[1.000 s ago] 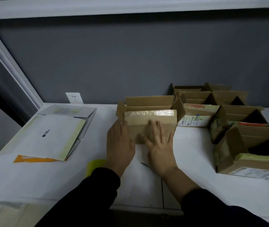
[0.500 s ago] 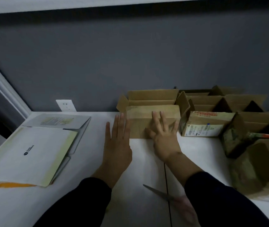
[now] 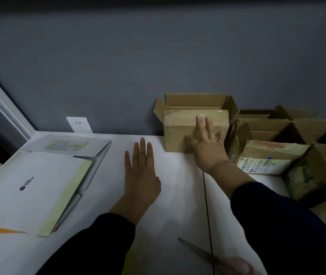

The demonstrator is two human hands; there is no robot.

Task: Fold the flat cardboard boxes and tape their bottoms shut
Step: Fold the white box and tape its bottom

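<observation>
A folded brown cardboard box [image 3: 178,132] lies on its side against the grey wall, taped bottom facing me, top flaps spread toward the wall. My right hand [image 3: 205,143] presses flat on that taped face with straight, spread fingers. My left hand [image 3: 141,175] hovers or rests flat over the white table [image 3: 178,195], fingers straight, apart from the box and holding nothing. Several more folded boxes [image 3: 267,157] stand in a row to the right.
Flat white mailers and sheets [image 3: 33,187] lie at the left, one with an orange patch. Scissors [image 3: 199,253] lie at the near edge beside a yellow item [image 3: 130,259]. A wall socket [image 3: 78,125] sits behind the table.
The box has slid back to the wall under my right hand. My left hand has come off the box and now lies apart from it over the table.
</observation>
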